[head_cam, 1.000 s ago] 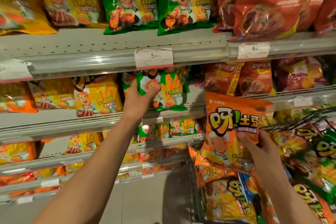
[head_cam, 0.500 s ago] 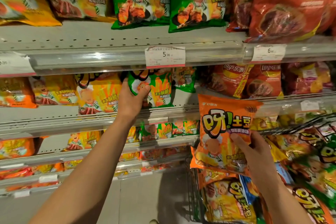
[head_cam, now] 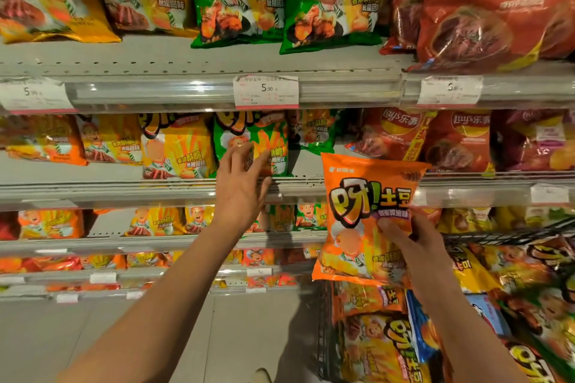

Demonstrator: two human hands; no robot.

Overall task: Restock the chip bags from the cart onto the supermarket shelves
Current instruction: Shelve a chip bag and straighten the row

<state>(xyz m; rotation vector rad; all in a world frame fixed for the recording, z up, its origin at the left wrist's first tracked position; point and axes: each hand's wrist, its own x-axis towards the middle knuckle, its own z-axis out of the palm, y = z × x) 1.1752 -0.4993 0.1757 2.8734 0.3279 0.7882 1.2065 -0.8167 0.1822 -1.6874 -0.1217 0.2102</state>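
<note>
Shelves (head_cam: 193, 193) run across the whole view, with the wire cart (head_cam: 323, 336) of chip bags low on the right. On the second shelf a green bag (head_cam: 273, 146) stands upright at the front edge, between a yellow bag (head_cam: 183, 149) on its left and a bare patch of shelf on its right. The orange bag (head_cam: 364, 221) hangs upright, long axis vertical, in front of and just below that patch, above the cart. The right hand (head_cam: 413, 246) pinches its lower right part, thumb across the front. The left hand (head_cam: 241, 186) is spread loose, fingers straight, fingertips at the green bag's face, gripping nothing that I can see. My call: the orange bag goes up and slightly left; the right hand is nearer.
</note>
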